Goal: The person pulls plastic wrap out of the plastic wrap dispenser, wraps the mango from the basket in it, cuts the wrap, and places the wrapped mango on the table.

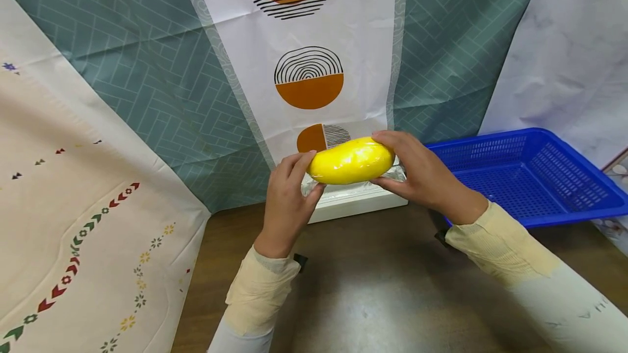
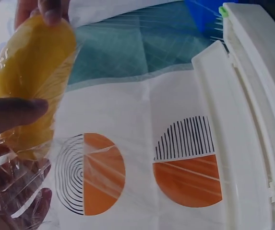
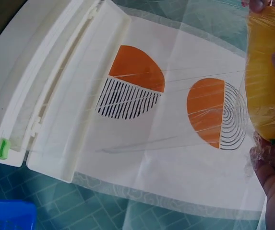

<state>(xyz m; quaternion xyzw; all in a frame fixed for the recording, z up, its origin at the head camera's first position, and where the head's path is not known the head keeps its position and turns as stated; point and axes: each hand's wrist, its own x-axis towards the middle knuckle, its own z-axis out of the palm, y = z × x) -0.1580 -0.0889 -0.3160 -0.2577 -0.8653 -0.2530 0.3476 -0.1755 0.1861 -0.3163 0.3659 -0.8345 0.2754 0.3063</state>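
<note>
A glossy yellow oblong fruit (image 1: pixel 350 162) is held up between both hands, with clear cling film (image 3: pixel 142 145) over it. My left hand (image 1: pixel 287 195) grips its left end, thumb below and fingers above. At the other end, my right hand (image 1: pixel 427 170) pinches the fruit the same way. A small green tip shows at one end of the fruit (image 3: pixel 269 81) in the right wrist view. Film stretches between the fruit and a white cling-film dispenser (image 1: pixel 363 205), which stands behind the hands. In the wrist views the film bunches around the fingers.
A blue perforated basket (image 1: pixel 525 217) stands at the right on the brown table (image 1: pixel 363 287). Patterned cloth (image 1: pixel 162 80) hangs close behind the dispenser. Embroidered cream cloth (image 1: pixel 98 189) hangs along the left side. A green slider (image 3: pixel 3 148) sits at the dispenser's end.
</note>
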